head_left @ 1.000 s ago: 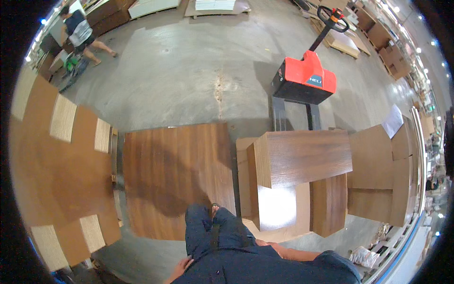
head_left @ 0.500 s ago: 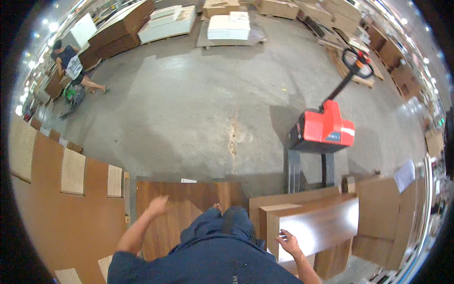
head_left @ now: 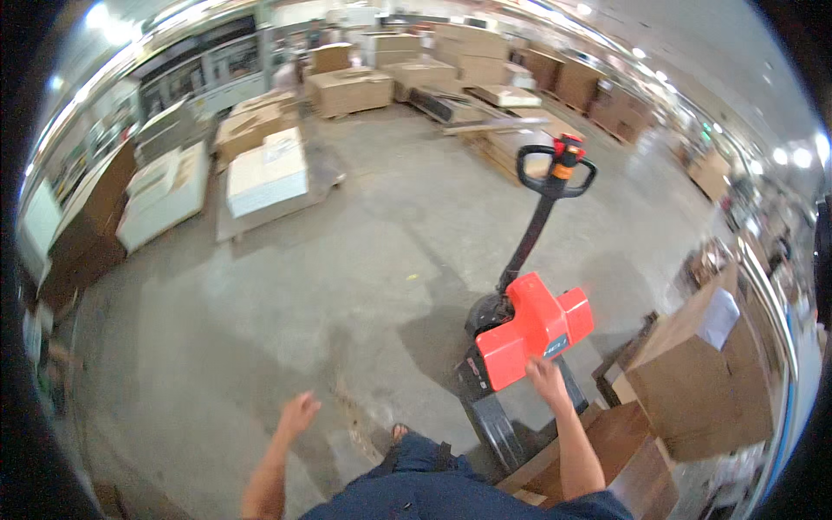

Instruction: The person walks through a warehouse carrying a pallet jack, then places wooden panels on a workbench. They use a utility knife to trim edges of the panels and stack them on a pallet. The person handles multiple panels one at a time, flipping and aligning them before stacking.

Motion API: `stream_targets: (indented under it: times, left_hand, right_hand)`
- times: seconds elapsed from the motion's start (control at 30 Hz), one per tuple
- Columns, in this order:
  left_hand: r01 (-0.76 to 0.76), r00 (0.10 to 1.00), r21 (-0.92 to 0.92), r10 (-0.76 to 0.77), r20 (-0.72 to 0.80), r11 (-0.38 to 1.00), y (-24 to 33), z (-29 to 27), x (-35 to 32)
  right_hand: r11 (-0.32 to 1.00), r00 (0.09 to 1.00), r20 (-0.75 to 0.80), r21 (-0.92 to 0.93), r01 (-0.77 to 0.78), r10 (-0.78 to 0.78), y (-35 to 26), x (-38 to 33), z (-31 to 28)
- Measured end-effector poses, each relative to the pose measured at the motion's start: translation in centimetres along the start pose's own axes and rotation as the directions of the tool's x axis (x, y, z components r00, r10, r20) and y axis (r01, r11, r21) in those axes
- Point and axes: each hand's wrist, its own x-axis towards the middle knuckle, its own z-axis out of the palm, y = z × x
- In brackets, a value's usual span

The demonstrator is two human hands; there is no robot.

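My left hand (head_left: 299, 413) hangs over the concrete floor, its fingers loosely curled with nothing in them. My right hand (head_left: 548, 383) is held out with its fingers curled in, and nothing shows in it. In the picture it overlaps the front of a red electric pallet jack (head_left: 536, 325); I cannot tell whether they touch, though the hand looks nearer to me. The jack's black handle (head_left: 530, 232) leans up and away to a looped grip with a red and orange top. Its dark forks (head_left: 503, 433) run back toward brown wood-look boards (head_left: 607, 459) beside my right leg.
A large brown carton (head_left: 702, 381) with a white sheet on it stands at the right, beside a metal rail (head_left: 774, 303). Stacked white panels (head_left: 269, 173) sit on a pallet at the left. Farther off are more pallets of cartons (head_left: 351, 91) and boards. Concrete floor (head_left: 347, 260) lies between.
My view has swung right and I have moved forward. The jack is nearer and lower in view. My right hand has left the wood-look panels; the person at the far left is out of sight.
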Motion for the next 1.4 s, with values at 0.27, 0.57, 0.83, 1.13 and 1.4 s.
stream_targets:
  times: [0.27,0.57,0.83,1.13,1.4]
  left_hand:
    - [0.826,0.511,-0.463,-0.773,0.376,0.321,-15.2,4.5,9.0]
    - [0.508,0.761,-0.826,-0.575,0.299,0.244,-11.4,0.6,39.1]
    - [0.271,0.962,-0.244,-0.267,0.052,0.931,15.0,-18.0,94.3]
    - [0.502,0.852,-0.307,-0.401,0.336,0.808,33.2,-13.9,126.8]
    - [0.337,0.622,0.152,-0.341,0.705,0.929,46.1,-2.5,146.1]
  right_hand:
    - [0.824,0.962,-0.205,0.565,-0.034,0.18,-3.3,44.1,-0.4]
    - [0.333,0.711,-0.31,0.936,0.113,0.631,1.2,73.9,-3.9]
    - [0.403,0.545,-0.447,0.892,0.206,0.71,3.9,77.7,-8.2]
    - [0.301,0.108,-0.351,0.897,0.324,0.93,-7.0,82.1,-2.6]
    - [0.386,-0.148,-0.358,0.882,0.269,0.922,-9.9,88.2,1.5]
